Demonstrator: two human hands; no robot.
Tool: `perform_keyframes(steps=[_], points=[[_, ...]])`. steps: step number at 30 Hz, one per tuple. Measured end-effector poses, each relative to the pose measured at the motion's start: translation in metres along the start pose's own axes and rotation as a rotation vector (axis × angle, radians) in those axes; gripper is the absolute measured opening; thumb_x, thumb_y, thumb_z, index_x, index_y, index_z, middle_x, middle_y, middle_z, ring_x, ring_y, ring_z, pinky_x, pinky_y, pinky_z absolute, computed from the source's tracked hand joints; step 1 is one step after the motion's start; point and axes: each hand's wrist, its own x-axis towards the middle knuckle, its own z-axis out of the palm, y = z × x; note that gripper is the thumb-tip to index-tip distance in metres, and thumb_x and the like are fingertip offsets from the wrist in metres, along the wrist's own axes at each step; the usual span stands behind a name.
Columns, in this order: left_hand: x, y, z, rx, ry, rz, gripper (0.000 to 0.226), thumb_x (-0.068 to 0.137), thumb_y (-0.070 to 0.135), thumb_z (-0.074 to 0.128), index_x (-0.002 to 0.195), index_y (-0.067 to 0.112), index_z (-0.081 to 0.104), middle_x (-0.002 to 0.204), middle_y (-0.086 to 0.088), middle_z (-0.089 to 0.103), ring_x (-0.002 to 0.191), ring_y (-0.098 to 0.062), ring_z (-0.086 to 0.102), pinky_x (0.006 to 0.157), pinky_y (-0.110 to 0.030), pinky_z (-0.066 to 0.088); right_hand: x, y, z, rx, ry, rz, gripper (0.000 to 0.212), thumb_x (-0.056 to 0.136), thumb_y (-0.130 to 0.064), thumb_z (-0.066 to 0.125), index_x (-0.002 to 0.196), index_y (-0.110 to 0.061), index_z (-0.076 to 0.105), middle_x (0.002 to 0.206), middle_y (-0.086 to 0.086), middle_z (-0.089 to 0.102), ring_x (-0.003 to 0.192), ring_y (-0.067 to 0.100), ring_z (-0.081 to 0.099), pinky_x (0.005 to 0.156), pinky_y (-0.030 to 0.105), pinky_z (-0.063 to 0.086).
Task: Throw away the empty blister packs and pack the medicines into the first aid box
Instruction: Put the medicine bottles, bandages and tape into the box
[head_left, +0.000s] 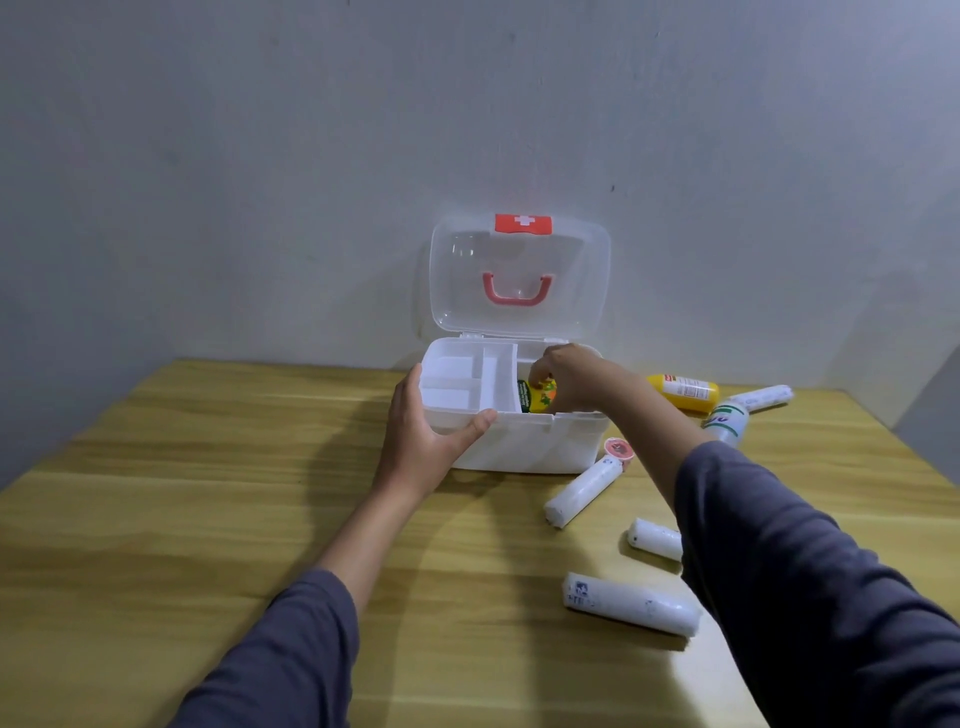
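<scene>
The white first aid box (524, 447) stands on the wooden table against the wall, its clear lid (519, 275) upright with a red handle and red cross tag. A white divider tray fills its left part. My left hand (423, 431) grips the box's front left corner. My right hand (569, 376) reaches into the right compartment, fingers closed on a small green and yellow medicine pack (535, 397). To the right of the box lie white bandage rolls (584, 491) (628, 605), a yellow bottle (685, 392), a white and green bottle (727, 418) and a small red-lidded tin (619, 448).
More white rolls lie at the right: one (654, 538) partly under my right sleeve, another (769, 397) at the far right near the wall. The grey wall runs right behind the box. The table's left half is bare wood (182, 493).
</scene>
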Motion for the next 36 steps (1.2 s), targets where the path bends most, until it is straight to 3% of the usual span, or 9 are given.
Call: perform_keyframes(steps=[5,9,11,15,20,23,26,31,36], points=[[0.0,0.001,-0.001,-0.004,-0.001,0.011,0.095,0.072,0.045,0.085,0.15,0.018,0.039,0.146,0.0,0.049,0.135,-0.015,0.046,0.112,-0.035,0.042,0.003,0.0,-0.004,0.085,-0.029,0.001,0.045,0.073,-0.025,0.074,0.115,-0.014,0.061,0.11,0.007,0.065,0.095,0.023,0.057,0.078,0.029,0.047],[-0.001,0.0,-0.001,0.004,0.002,0.003,0.093,0.07,0.05,0.083,0.148,0.023,0.04,0.135,0.014,0.046,0.12,0.005,0.041,0.093,0.0,0.035,0.001,0.007,-0.005,0.106,-0.035,0.052,0.036,0.071,-0.023,0.076,0.104,-0.013,0.067,0.105,0.009,0.066,0.086,0.021,0.056,0.073,0.029,0.048],[-0.001,0.001,-0.001,-0.001,0.007,-0.006,0.095,0.07,0.049,0.083,0.149,0.024,0.038,0.131,0.019,0.041,0.118,0.008,0.037,0.084,0.005,0.032,0.001,0.006,-0.003,0.113,-0.032,0.051,0.033,0.073,-0.023,0.075,0.102,-0.012,0.068,0.103,0.009,0.067,0.083,0.02,0.055,0.071,0.027,0.046],[-0.001,0.001,0.001,-0.007,0.014,-0.012,0.094,0.07,0.045,0.085,0.149,0.022,0.039,0.136,0.012,0.045,0.125,-0.003,0.042,0.097,-0.013,0.033,0.006,-0.004,-0.003,0.105,-0.013,0.039,0.033,0.073,-0.029,0.074,0.103,-0.015,0.068,0.102,0.005,0.07,0.087,0.019,0.059,0.078,0.032,0.053],[-0.002,0.003,0.003,0.004,0.02,-0.028,0.097,0.071,0.04,0.086,0.151,0.015,0.038,0.146,-0.002,0.047,0.136,-0.016,0.044,0.106,-0.024,0.036,0.005,-0.011,-0.002,0.09,0.026,0.02,0.032,0.075,-0.029,0.072,0.104,-0.016,0.069,0.1,0.003,0.071,0.078,0.014,0.052,0.055,0.019,0.035],[-0.001,0.007,0.002,0.012,0.009,-0.036,0.096,0.072,0.04,0.086,0.151,0.015,0.037,0.147,-0.004,0.047,0.137,-0.019,0.044,0.11,-0.029,0.038,-0.007,-0.011,-0.007,0.159,0.071,0.016,0.033,0.079,-0.027,0.069,0.107,-0.011,0.066,0.104,0.006,0.07,0.086,0.019,0.06,0.072,0.028,0.051],[-0.002,0.013,0.0,-0.02,-0.015,-0.054,0.095,0.072,0.038,0.086,0.151,0.016,0.038,0.149,-0.005,0.045,0.139,-0.02,0.043,0.112,-0.032,0.038,-0.031,-0.006,-0.02,0.3,0.161,0.049,0.03,0.081,-0.021,0.067,0.107,-0.007,0.066,0.105,0.012,0.07,0.093,0.024,0.064,0.087,0.038,0.053],[-0.002,0.02,-0.003,-0.066,-0.051,-0.092,0.091,0.073,0.034,0.087,0.149,0.015,0.04,0.15,-0.006,0.047,0.139,-0.023,0.045,0.115,-0.039,0.039,-0.097,0.019,-0.031,0.48,0.459,0.195,0.021,0.081,-0.014,0.066,0.101,-0.007,0.068,0.1,0.011,0.07,0.09,0.021,0.066,0.078,0.024,0.048],[-0.002,0.026,-0.002,-0.114,-0.065,-0.169,0.105,0.073,0.033,0.087,0.157,0.014,0.026,0.159,-0.006,0.037,0.146,-0.023,0.036,0.118,-0.037,0.034,-0.177,0.057,0.006,0.626,0.444,0.445,0.035,0.075,-0.02,0.073,0.106,-0.008,0.065,0.108,0.011,0.068,0.1,0.02,0.061,0.082,0.028,0.045]])
